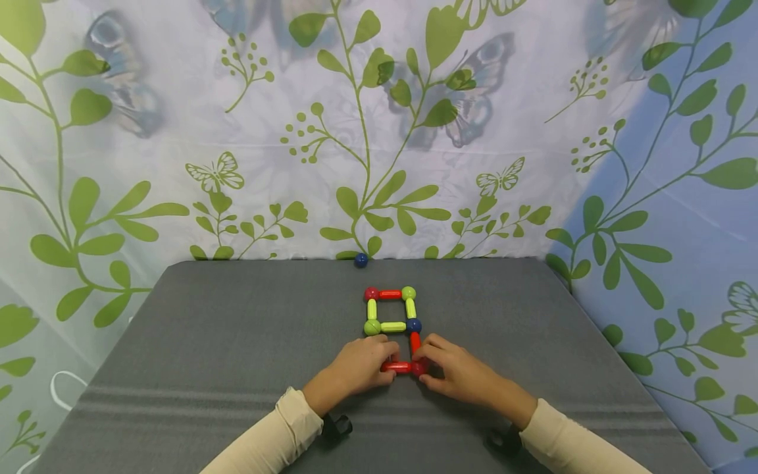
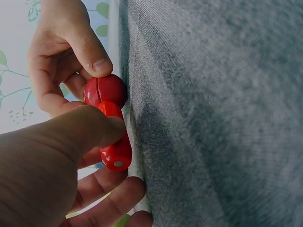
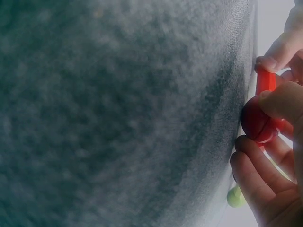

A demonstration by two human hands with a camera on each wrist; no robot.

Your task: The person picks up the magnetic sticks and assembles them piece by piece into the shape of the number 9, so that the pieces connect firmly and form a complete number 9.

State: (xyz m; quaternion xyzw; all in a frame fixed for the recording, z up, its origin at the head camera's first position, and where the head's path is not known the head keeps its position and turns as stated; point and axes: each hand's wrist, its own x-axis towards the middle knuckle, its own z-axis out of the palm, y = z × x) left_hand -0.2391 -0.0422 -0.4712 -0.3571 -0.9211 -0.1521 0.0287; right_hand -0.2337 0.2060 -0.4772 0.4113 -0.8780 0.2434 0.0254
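Observation:
On the grey cloth lies a square of rods and balls: a red ball [image 1: 371,293], a red rod [image 1: 390,294], two green balls, yellow-green rods and a dark blue ball [image 1: 413,326]. From the blue ball another red rod [image 1: 416,342] runs toward the person, down to a dark red ball [image 3: 257,119]. My right hand [image 1: 458,370] pinches that ball between thumb and fingers. My left hand [image 1: 362,366] pinches a red rod [image 2: 116,150], whose one end meets the dark red ball. The other end of this rod shows a bare metal tip in the left wrist view.
A loose dark blue ball [image 1: 360,260] sits at the far edge of the grey table [image 1: 266,309]. Behind it hangs a patterned curtain [image 1: 379,131] with leaves and butterflies. A white cord [image 1: 56,388] loops beside the table's left edge.

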